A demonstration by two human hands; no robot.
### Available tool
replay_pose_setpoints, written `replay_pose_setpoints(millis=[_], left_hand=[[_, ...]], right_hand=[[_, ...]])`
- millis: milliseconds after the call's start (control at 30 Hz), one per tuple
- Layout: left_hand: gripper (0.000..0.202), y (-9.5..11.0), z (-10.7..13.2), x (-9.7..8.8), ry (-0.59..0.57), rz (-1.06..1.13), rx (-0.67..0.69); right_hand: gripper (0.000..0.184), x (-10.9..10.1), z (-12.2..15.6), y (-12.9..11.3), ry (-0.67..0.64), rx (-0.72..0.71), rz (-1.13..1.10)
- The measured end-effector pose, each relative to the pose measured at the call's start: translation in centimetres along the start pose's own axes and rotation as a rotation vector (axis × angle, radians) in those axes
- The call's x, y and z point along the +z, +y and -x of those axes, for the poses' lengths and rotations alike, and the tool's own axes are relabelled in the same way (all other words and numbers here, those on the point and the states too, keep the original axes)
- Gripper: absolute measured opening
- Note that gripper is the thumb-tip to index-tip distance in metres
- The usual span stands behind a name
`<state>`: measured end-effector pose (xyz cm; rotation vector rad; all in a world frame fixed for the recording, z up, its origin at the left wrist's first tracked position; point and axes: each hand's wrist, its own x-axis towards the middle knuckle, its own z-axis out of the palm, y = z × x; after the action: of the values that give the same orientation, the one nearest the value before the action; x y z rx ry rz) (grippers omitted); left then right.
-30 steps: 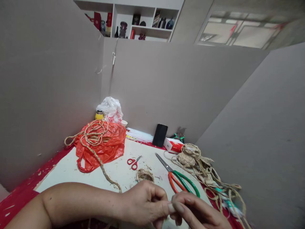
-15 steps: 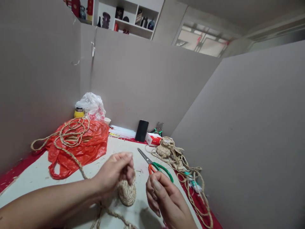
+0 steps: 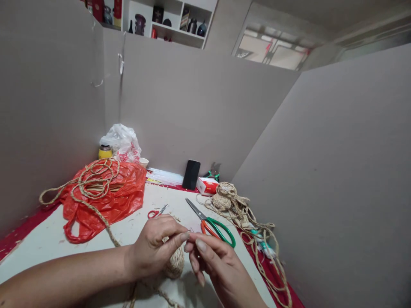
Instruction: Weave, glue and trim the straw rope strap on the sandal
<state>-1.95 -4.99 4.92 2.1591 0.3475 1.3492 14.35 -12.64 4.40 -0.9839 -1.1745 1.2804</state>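
Note:
My left hand (image 3: 159, 244) and my right hand (image 3: 220, 263) meet fingertip to fingertip above the table, each closed in a pinch. Whatever lies between the fingertips is too small to make out. Below and partly behind my left hand is a coiled, woven straw piece (image 3: 176, 264), oval at its lower end. Beyond my right hand lies a pair of scissors (image 3: 221, 229) with green and orange handles, its blades pointing away. Small red-handled scissors (image 3: 154, 214) rest just past my left hand. A braided straw cord (image 3: 165, 296) runs along the near edge, below my hands.
On the left, a red plastic bag (image 3: 128, 196) carries a loose coil of braided cord (image 3: 96, 209). At the right lies a heap of straw braid (image 3: 236, 205). A phone (image 3: 191, 175) leans at the back by a red-and-white box (image 3: 208, 186). Grey partitions (image 3: 192, 107) surround the table.
My hands have come together from apart, the left moving right and down. The small red-handled scissors, hidden before, now show. The view has shifted slightly.

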Motion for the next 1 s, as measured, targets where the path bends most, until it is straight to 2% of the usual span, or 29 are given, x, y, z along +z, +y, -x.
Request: replay_pose_setpoints(millis=[67, 200, 233, 300, 333, 367, 467, 533, 567, 633, 700, 833, 1000], left_hand=[[0.024, -0.3, -0.4, -0.4, 0.027, -0.100, 0.015], [0.036, -1.0, -1.4, -1.3, 0.095, -0.072, -0.251], [0.039, -1.4, -1.7, -1.7, 0.124, -0.036, -0.315], [0.045, -2.4, -2.4, -2.8, 0.198, -0.028, -0.370], [0.046, -3.1, -2.8, -3.5, 0.236, -0.032, -0.389], [0.047, -3.8, -3.2, -4.2, 0.280, -0.041, -0.406], [0.045, -6.4, -4.2, -6.4, 0.380, -0.070, -0.451], [0.030, -8.1, -4.5, -7.3, 0.400, -0.092, -0.481], [0.017, -8.8, -4.6, -7.5, 0.402, -0.097, -0.498], [0.036, -9.9, -4.4, -7.6, 0.389, -0.099, -0.542], [0.044, -10.6, -4.1, -7.3, 0.351, -0.088, -0.578], [0.030, -11.3, -3.6, -6.6, 0.289, -0.087, -0.611], [0.024, -11.7, -3.9, -6.8, 0.298, -0.110, -0.629]], right_hand=[[0.026, 0.1, 0.3, -0.1, -0.042, -0.110, 0.126], [0.045, -0.3, 0.7, -1.5, -0.169, -0.449, 0.488], [0.043, -0.5, 0.7, -2.0, -0.154, -0.506, 0.546], [0.025, -1.3, 0.5, -3.1, -0.043, -0.541, 0.614], [0.014, -1.8, 0.4, -3.5, 0.036, -0.531, 0.624], [0.011, -2.3, 0.2, -3.9, 0.117, -0.502, 0.620], [0.026, -4.2, -0.2, -4.7, 0.301, -0.383, 0.570], [0.031, -5.5, -0.5, -4.8, 0.352, -0.290, 0.540], [0.033, -6.1, -0.7, -4.7, 0.361, -0.246, 0.526], [0.035, -7.1, -1.2, -4.2, 0.353, -0.159, 0.495], [0.035, -8.1, -1.7, -3.4, 0.326, -0.083, 0.471], [0.038, -9.7, -2.5, -1.5, 0.279, 0.002, 0.444], [0.043, -11.1, -3.0, -0.3, 0.290, 0.004, 0.457]])
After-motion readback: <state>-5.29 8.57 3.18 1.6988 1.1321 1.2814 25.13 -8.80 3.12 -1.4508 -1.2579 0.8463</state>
